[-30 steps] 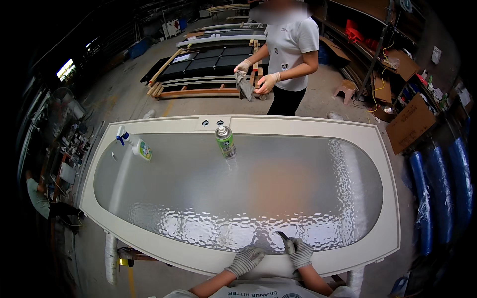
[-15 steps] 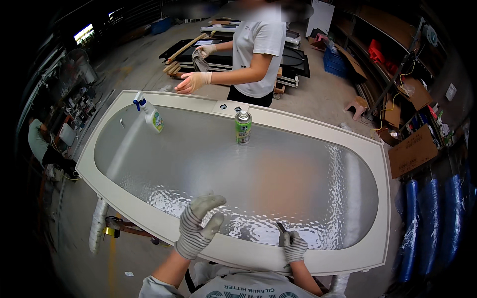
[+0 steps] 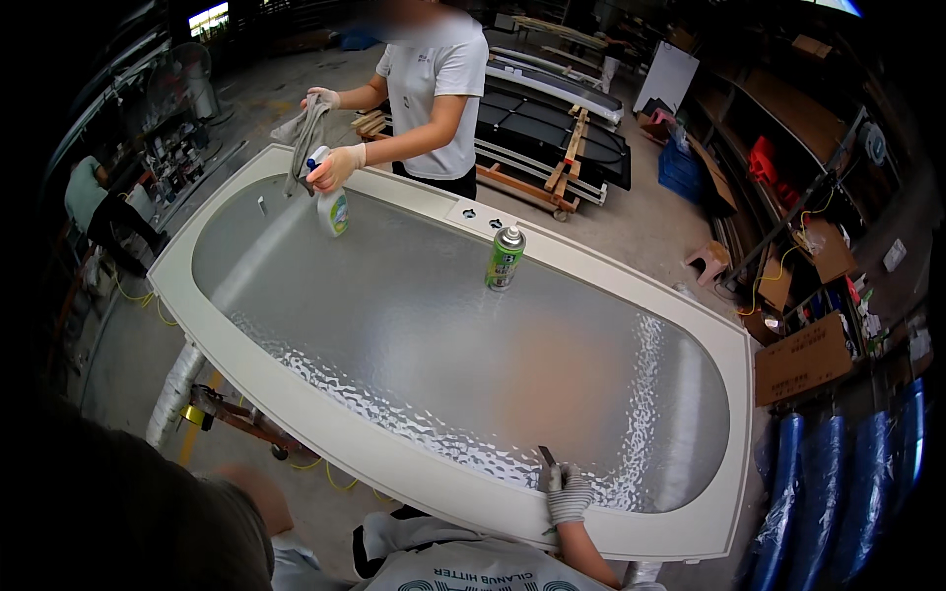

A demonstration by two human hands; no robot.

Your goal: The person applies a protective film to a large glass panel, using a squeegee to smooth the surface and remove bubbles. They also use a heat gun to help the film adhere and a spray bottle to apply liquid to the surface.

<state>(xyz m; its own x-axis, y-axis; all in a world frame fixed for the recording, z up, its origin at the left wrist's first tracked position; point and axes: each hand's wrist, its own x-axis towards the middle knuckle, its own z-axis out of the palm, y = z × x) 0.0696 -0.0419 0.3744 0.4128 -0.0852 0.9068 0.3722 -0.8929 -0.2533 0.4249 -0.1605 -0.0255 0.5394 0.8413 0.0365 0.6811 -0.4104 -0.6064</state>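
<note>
My right hand (image 3: 569, 494), in a striped grey glove, rests at the near edge of a pale door-like panel (image 3: 325, 419). It is closed around a slim tool with a thin flat dark blade (image 3: 546, 456), its tip over the textured glass (image 3: 414, 345). My left hand (image 3: 148, 492) looms large, dark and blurred at the lower left, close to the camera; its fingers cannot be made out. On the glass stand a green spray can (image 3: 506, 258) and a white spray bottle (image 3: 336, 215). Across the panel, a co-worker's gloved hand (image 3: 338, 167) grips the bottle's top.
The co-worker's other hand holds a grey cloth (image 3: 304, 138). Two cut-outs (image 3: 482, 219) pierce the far frame. Plastic-wrapped supports (image 3: 175, 392) carry the panel. Blue wrapped rolls (image 3: 783, 492) and a cardboard box (image 3: 803, 361) are at the right. Another person (image 3: 94, 212) bends over at the far left.
My left hand has come up from over the glass, toward the camera. The co-worker has moved left and taken hold of the spray bottle. My right hand stays at the near edge with its tool.
</note>
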